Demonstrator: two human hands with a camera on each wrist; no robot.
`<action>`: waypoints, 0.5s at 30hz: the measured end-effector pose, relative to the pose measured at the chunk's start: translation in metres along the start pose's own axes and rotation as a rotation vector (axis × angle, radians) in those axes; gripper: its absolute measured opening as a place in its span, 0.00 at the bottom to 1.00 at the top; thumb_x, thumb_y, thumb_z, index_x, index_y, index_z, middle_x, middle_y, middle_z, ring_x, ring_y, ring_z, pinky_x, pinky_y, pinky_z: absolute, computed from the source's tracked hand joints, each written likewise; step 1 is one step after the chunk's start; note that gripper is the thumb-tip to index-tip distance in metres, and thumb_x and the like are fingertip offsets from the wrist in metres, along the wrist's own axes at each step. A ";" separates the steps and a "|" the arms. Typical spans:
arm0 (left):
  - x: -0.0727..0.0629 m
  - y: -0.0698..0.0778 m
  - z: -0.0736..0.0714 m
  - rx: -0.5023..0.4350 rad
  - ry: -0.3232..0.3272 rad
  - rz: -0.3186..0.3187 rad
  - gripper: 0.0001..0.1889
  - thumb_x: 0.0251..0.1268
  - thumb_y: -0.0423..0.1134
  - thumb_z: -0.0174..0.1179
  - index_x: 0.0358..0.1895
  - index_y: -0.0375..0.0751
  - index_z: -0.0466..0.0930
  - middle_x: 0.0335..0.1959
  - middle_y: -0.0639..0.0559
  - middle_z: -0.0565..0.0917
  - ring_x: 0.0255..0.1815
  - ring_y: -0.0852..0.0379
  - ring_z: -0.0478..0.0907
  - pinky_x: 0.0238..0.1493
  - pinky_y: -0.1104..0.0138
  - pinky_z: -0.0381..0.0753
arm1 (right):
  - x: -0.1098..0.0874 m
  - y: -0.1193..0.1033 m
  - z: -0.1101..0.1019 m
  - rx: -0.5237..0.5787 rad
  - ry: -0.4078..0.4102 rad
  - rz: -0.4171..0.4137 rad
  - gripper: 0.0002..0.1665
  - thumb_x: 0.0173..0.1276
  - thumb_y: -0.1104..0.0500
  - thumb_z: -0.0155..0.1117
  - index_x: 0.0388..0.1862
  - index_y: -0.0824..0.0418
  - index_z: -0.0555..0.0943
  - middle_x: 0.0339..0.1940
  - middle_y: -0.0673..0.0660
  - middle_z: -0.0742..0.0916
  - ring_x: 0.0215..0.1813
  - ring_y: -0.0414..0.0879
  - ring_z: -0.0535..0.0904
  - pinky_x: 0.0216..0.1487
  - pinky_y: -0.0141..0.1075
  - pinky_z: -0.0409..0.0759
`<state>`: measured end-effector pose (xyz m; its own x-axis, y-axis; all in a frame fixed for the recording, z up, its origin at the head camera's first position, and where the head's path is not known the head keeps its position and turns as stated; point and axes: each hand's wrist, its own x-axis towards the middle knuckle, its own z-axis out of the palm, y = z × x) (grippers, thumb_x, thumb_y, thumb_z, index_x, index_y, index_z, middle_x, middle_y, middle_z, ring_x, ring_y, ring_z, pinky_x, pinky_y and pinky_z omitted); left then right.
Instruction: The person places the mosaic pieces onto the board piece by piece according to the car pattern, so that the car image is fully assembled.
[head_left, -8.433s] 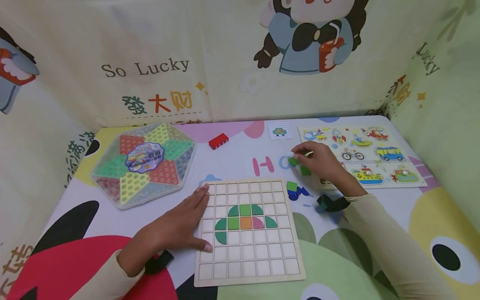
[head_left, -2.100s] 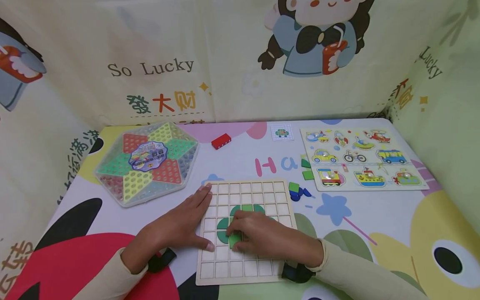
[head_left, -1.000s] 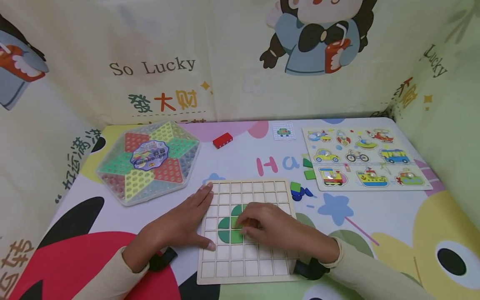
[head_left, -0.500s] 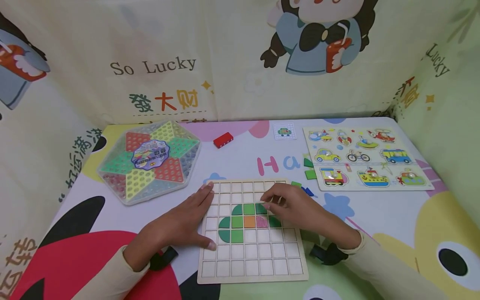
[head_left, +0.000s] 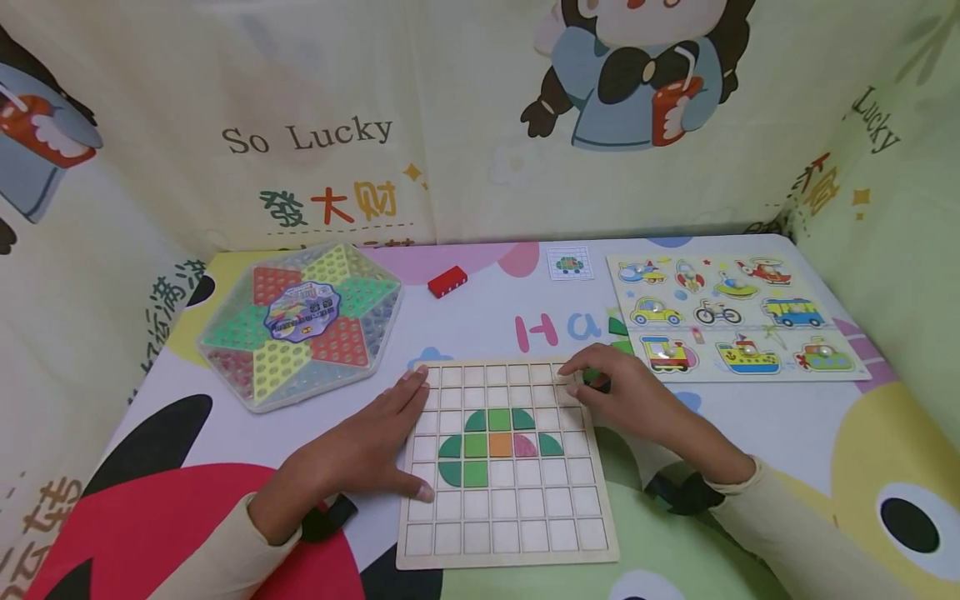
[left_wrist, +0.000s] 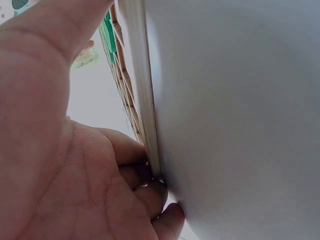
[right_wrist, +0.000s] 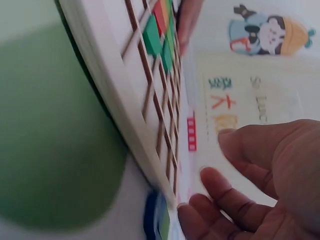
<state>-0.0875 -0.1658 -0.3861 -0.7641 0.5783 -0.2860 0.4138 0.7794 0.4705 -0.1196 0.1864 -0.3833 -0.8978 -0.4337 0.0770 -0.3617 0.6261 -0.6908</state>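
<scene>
A wooden grid board (head_left: 517, 533) lies in front of me, holding dark green quarter-round pieces (head_left: 450, 475), light green squares (head_left: 476, 473), an orange square (head_left: 499, 445) and a pink quarter-round (head_left: 525, 447). My left hand (head_left: 360, 442) rests along the board's left side, thumb spread, fingertips against its edge in the left wrist view. Over the board's upper right corner, my right hand (head_left: 630, 396) has bent fingers; the right wrist view shows a gap between thumb and fingers with nothing in it. Below those fingers sits a blue piece (right_wrist: 150, 215); in the head view the hand mostly covers the loose pieces there.
A star-patterned game box (head_left: 300, 325) stands at the back left, with a red dotted block (head_left: 447, 282) beside it. A small pattern card (head_left: 570, 263) lies behind the board. At right is a vehicle puzzle (head_left: 742, 317), green pieces (head_left: 616, 325) by its left edge.
A light green square has been set into the board's lower row beside a quarter-round. My right hand has since moved up and right to the board's corner. The left hand stays at the edge.
</scene>
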 end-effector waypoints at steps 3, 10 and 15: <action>0.000 0.000 0.000 0.003 -0.002 0.000 0.66 0.40 0.68 0.72 0.77 0.35 0.46 0.80 0.48 0.41 0.78 0.45 0.37 0.71 0.47 0.54 | 0.000 0.005 -0.007 -0.027 0.015 0.054 0.14 0.64 0.66 0.68 0.49 0.59 0.83 0.50 0.54 0.83 0.46 0.50 0.78 0.41 0.39 0.81; 0.001 -0.001 0.002 0.011 -0.001 -0.005 0.66 0.39 0.69 0.71 0.77 0.36 0.45 0.80 0.48 0.41 0.78 0.46 0.37 0.71 0.48 0.54 | 0.002 0.017 -0.017 -0.045 0.040 0.125 0.14 0.65 0.67 0.66 0.50 0.62 0.83 0.46 0.55 0.85 0.45 0.49 0.81 0.44 0.43 0.82; 0.001 -0.002 0.002 0.008 -0.001 -0.008 0.67 0.39 0.68 0.72 0.78 0.36 0.45 0.80 0.49 0.40 0.78 0.46 0.37 0.71 0.48 0.54 | 0.003 0.024 -0.017 -0.057 0.048 0.156 0.13 0.64 0.66 0.67 0.49 0.64 0.83 0.42 0.56 0.85 0.41 0.49 0.81 0.44 0.45 0.82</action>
<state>-0.0877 -0.1660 -0.3893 -0.7669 0.5722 -0.2906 0.4117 0.7860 0.4613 -0.1356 0.2107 -0.3876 -0.9545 -0.2982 0.0072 -0.2298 0.7196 -0.6552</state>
